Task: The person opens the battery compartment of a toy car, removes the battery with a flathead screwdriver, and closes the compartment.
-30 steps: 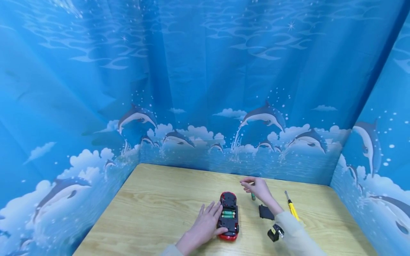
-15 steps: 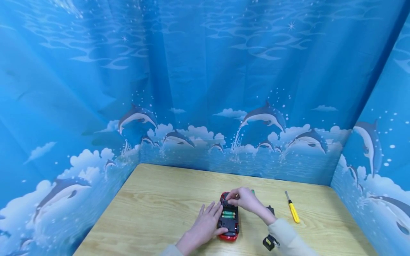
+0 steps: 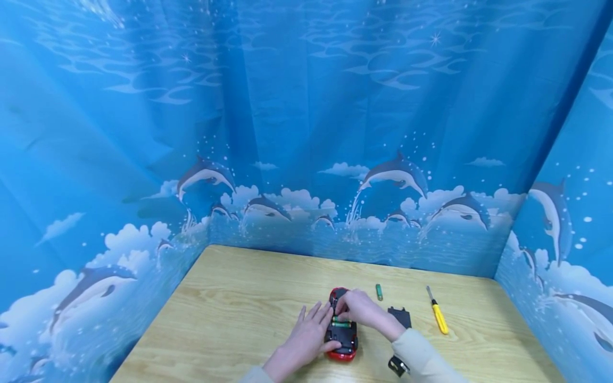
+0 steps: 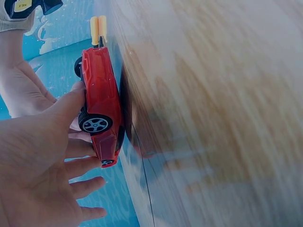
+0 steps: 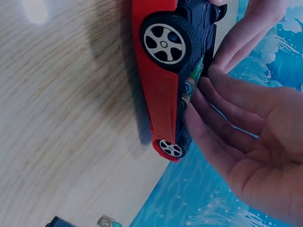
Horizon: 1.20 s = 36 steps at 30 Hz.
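Car (image 3: 342, 335) lies upside down — left hand (image 3: 306, 332), fingers straight, rests on its left side; right hand (image 3: 362, 308) reaches its batteries (image 3: 342, 324) — whether fingers pinch one, I cannot tell

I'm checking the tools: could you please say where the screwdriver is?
In the head view, the screwdriver lies on the right of the table, beside the black cover.
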Each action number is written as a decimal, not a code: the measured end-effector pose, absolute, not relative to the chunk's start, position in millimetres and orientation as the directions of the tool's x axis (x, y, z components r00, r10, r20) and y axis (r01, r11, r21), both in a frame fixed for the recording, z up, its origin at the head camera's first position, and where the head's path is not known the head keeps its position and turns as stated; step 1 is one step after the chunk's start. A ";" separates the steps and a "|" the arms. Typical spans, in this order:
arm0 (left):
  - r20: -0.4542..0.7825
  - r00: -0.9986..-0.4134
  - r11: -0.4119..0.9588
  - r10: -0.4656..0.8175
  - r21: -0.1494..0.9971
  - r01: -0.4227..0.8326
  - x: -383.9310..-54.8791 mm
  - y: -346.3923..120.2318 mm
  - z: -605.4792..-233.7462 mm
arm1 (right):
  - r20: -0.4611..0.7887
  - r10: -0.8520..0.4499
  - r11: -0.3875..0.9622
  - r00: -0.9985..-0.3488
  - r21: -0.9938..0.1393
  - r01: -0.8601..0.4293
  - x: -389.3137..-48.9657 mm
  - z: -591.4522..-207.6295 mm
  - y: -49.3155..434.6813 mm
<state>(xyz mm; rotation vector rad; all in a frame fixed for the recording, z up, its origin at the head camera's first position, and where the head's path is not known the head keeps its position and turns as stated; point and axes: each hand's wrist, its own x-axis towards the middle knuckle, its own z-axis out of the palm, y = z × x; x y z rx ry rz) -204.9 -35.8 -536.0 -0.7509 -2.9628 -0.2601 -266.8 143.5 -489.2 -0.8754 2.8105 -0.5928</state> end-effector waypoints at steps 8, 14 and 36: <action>0.115 -0.879 0.867 0.463 0.146 0.476 -204.4 -35.1 -533.9 | -0.042 -0.584 0.751 -0.811 -0.408 -0.520 -266.3 -486.0 141.2; 0.111 -0.880 0.868 0.462 0.147 0.474 -203.9 -35.1 -534.3 | -0.050 -0.567 0.770 -0.822 -0.387 -0.508 -266.2 -488.8 139.0; 0.122 -0.879 0.868 0.462 0.142 0.476 -202.7 -34.6 -533.4 | -0.076 -0.585 0.793 -0.807 -0.259 -0.551 -262.1 -494.2 132.0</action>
